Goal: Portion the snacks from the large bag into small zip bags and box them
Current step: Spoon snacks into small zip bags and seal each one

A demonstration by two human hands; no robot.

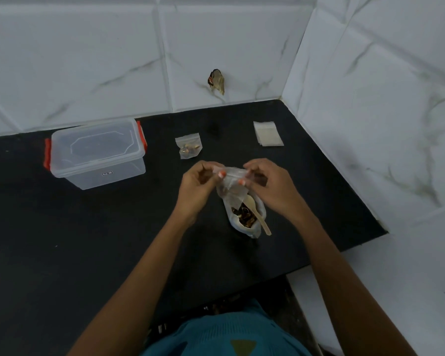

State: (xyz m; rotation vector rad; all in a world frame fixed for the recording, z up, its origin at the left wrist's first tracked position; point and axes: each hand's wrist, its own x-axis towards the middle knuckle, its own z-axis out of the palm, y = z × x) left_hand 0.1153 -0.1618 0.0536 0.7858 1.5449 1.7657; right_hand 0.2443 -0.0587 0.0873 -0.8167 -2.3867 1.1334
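pinching the small zip bag [232,177] — clear, limp, crinkled — at its top edge, my left hand [197,187] and right hand [266,187] hold it just above the open large bag [230,215].

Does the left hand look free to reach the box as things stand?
Probably not at once: the left hand pinches a zip bag together with the right hand. The path itself looks free, with only bare counter between that hand and the box.
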